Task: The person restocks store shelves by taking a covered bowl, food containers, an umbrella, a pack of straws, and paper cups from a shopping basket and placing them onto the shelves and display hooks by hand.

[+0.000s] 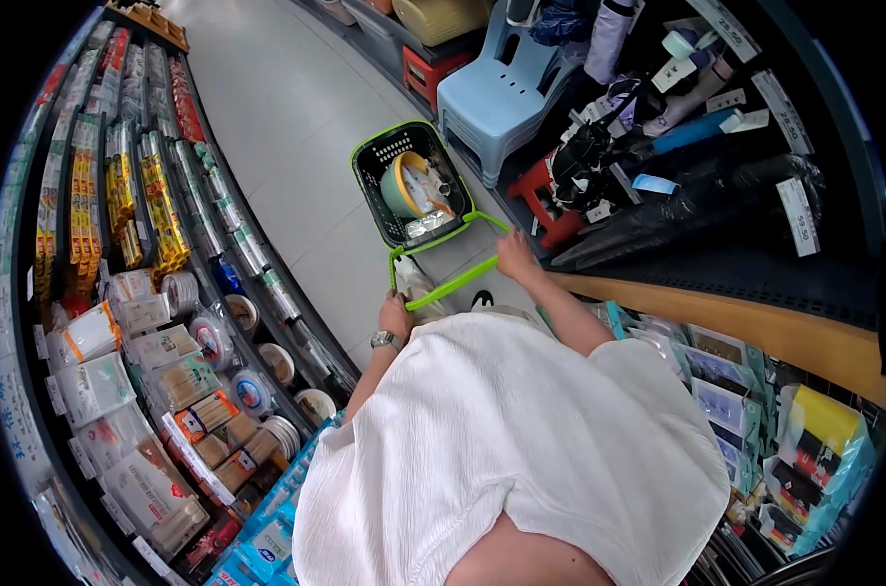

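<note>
A black basket with a lime-green rim point(365, 217) stands on the tiled floor in front of me. In it lie a green and yellow bowl point(396, 193) and some wrapped items. Its green handle point(465, 281) reaches back toward my body. My left hand point(395, 314), below a wristwatch, is closed round the handle's left end. Closed on the right end of the handle is my right hand point(517, 258).
Shelves of packaged goods point(169, 381) line the left side. Stacked light-blue plastic stools point(492, 103) stand at the upper right, beside umbrellas point(697, 127) and a red stool point(550, 210). A wooden shelf edge point(736, 327) runs along the right.
</note>
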Available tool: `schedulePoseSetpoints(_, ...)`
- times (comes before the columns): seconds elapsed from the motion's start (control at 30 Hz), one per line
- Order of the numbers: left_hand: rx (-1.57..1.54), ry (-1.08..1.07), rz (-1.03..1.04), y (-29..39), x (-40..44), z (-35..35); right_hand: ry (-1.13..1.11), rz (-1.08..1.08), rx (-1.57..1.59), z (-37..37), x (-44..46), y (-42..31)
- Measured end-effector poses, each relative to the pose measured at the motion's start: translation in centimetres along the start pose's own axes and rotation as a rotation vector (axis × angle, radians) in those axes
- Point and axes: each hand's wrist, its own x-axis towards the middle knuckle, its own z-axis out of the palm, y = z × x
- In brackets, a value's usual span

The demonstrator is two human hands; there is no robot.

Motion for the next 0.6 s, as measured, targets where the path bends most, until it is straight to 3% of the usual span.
schedulePoseSetpoints(0.1,-0.004,0.087,-0.061,0.6,2.2,-3.8,-0.001,0.008,0.005,-0.2,2.2,-1.2)
schedulePoseSetpoints(0.4,-0.17,0.149,-0.116,-5.9,9.6,-11.1,-0.085,0.168,0.003,-3.7,9.7,-9.1)
schedulePoseSetpoints(0.6,-0.267,0.158,-0.003,-11.1,15.1,-13.8,-0.103,0.254,0.048,-5.5,14.4,-12.8)
